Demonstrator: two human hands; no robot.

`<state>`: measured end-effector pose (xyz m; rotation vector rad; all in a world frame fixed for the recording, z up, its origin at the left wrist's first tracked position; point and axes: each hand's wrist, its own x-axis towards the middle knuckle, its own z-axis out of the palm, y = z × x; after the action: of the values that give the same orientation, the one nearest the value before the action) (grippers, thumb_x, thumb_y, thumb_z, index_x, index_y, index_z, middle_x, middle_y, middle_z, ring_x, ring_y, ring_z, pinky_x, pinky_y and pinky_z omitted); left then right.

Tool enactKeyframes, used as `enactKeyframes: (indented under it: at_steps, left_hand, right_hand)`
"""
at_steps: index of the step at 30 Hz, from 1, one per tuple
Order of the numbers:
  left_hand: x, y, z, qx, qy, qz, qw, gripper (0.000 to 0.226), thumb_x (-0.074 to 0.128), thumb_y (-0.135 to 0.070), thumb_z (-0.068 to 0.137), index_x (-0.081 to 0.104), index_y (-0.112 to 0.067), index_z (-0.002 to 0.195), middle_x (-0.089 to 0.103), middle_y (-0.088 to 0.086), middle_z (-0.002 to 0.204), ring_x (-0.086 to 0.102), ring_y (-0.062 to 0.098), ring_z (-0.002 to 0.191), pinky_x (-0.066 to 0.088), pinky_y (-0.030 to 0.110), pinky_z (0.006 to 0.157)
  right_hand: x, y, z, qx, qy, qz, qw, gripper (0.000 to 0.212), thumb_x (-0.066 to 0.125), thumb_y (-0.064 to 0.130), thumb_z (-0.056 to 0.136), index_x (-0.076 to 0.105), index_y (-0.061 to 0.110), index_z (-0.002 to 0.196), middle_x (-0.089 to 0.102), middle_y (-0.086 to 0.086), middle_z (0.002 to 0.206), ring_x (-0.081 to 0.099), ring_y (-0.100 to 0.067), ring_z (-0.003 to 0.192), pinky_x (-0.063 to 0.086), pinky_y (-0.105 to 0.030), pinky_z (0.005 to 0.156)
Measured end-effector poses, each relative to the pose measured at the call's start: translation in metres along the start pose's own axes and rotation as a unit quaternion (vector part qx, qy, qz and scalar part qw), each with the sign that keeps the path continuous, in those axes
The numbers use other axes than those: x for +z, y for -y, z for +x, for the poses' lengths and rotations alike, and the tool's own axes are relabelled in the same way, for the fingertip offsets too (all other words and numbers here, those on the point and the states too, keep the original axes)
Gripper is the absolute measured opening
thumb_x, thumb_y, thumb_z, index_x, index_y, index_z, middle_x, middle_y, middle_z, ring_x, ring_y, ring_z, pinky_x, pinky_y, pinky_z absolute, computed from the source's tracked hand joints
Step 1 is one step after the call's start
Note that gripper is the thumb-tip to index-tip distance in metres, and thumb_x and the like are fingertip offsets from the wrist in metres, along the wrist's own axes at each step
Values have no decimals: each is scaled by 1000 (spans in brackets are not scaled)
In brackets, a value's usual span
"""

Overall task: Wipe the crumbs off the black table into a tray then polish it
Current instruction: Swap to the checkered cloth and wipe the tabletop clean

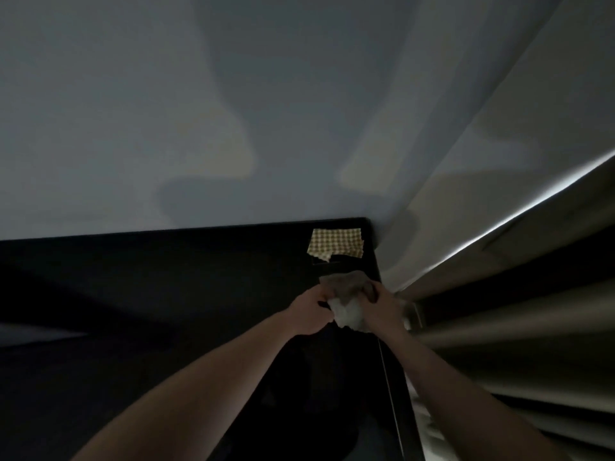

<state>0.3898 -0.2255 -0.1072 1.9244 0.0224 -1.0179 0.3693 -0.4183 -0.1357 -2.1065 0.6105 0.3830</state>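
Observation:
The black table (166, 287) fills the lower left of the dim head view, its far edge against a pale wall. Both my hands meet near its right edge. My left hand (307, 314) and my right hand (382, 307) are each closed on a crumpled cloth (347, 294), grey on top and white underneath, held just above the table. A yellow checkered cloth (336, 244) lies flat in the table's far right corner, just beyond my hands. A dark flat shape under it may be a tray; I cannot tell. No crumbs are visible in the darkness.
A pale wall (166, 111) rises behind the table. Curtains (515, 294) hang close along the table's right edge (392, 394), with a bright strip of light on one fold. The lower table area is very dark.

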Motion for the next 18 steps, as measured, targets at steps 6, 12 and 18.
enactKeyframes:
  at_steps: [6,12,18]
  left_hand:
    - [-19,10,14,-56,-11,62,996,58,56,-17,85,48,-31,141,50,1,139,54,17,118,52,31,97]
    - [-64,62,-27,-85,-112,51,989,45,58,-17,90,54,-38,130,58,-5,124,61,11,111,58,33,91]
    - [-87,120,-84,-116,-218,48,968,41,65,-17,87,59,-41,120,62,-15,118,58,5,117,56,26,85]
  right_hand:
    - [-2,-7,69,19,31,-120,992,73,59,31,99,26,17,162,42,-15,158,45,-36,142,37,-41,115]
    - [40,34,143,-88,45,-196,976,102,63,63,91,7,23,166,-2,-10,173,3,-36,159,9,-51,129]
    - [122,52,154,-134,62,-309,940,93,55,65,91,14,24,164,-1,-18,172,5,-49,155,8,-62,124]
